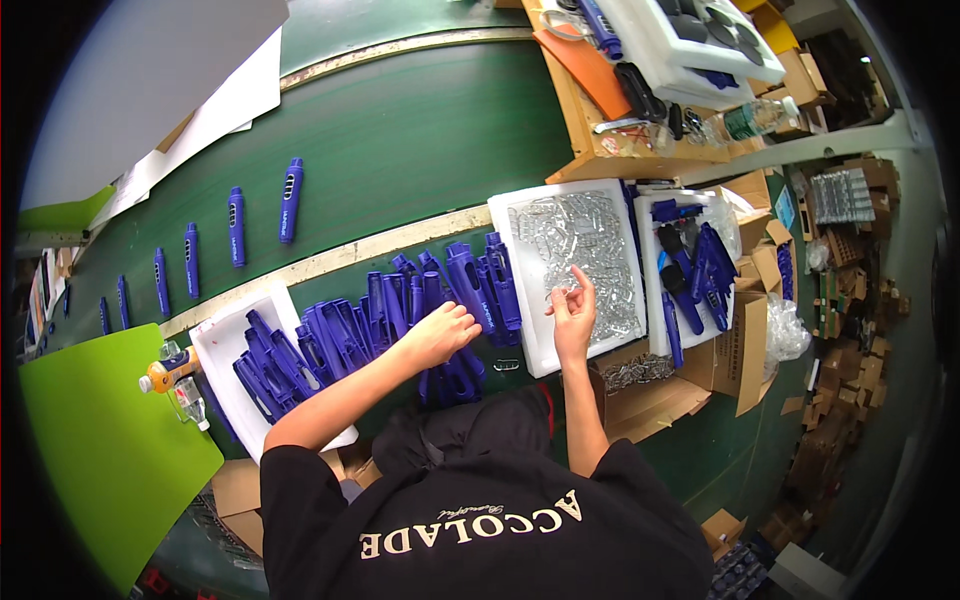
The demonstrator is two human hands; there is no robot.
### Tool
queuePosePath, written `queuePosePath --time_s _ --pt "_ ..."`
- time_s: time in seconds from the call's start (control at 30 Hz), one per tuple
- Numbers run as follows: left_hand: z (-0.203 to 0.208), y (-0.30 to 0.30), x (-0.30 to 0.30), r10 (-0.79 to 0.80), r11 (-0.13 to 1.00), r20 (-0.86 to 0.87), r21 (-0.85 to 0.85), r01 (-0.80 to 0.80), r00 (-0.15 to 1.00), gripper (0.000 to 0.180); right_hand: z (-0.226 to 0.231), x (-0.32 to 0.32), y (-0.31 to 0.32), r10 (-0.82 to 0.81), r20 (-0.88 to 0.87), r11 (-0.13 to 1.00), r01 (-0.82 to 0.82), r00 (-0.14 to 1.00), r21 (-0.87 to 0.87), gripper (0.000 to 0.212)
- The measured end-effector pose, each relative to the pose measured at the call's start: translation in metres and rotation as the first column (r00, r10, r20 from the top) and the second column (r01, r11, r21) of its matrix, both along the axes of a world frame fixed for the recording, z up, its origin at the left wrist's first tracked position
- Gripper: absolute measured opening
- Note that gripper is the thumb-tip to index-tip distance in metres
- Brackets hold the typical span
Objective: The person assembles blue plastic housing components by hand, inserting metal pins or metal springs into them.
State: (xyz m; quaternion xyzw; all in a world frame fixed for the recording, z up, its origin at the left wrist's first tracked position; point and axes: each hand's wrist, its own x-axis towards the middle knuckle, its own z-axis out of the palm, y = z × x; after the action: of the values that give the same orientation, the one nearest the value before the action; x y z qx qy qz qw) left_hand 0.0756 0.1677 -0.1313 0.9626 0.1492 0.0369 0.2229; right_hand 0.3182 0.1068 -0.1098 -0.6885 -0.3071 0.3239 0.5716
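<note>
A green conveyor belt (420, 150) carries blue handles (290, 200) and white trays (525, 215).

Handle shells (400, 320) lie left of the tray (520, 290) holding clips (585, 250).

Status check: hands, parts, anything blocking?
Left hand resting on row of blue casings. Right hand over white tray of clear parts, pinching something small, too small to tell. Nothing blocking either hand.
</note>
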Motion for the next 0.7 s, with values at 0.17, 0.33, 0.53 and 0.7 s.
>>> queuePosePath --time_s 0.17,0.33,0.53,0.7 --pt "0.0 -0.009 -0.001 -0.122 0.992 -0.17 -0.034 0.118 0.978 0.043 0.018 -0.001 -0.021 0.124 -0.165 0.989 -0.135 0.978 -0.054 0.032" --pt "0.004 -0.014 -0.012 -0.074 0.996 -0.141 0.038 0.08 0.987 0.034 0.035 -0.01 -0.028 0.071 -0.248 0.995 -0.087 0.966 -0.055 0.024" --pt "0.043 -0.038 -0.023 0.41 0.873 0.171 -0.357 -0.331 0.896 0.022 0.06 -0.014 -0.03 0.113 -0.168 0.993 -0.109 0.979 0.035 0.016" --pt "0.07 -0.071 -0.03 0.816 -0.12 -0.07 -0.992 0.048 0.574 0.029 0.115 -0.049 -0.031 0.36 -0.049 0.933 -0.36 0.932 0.019 0.012"
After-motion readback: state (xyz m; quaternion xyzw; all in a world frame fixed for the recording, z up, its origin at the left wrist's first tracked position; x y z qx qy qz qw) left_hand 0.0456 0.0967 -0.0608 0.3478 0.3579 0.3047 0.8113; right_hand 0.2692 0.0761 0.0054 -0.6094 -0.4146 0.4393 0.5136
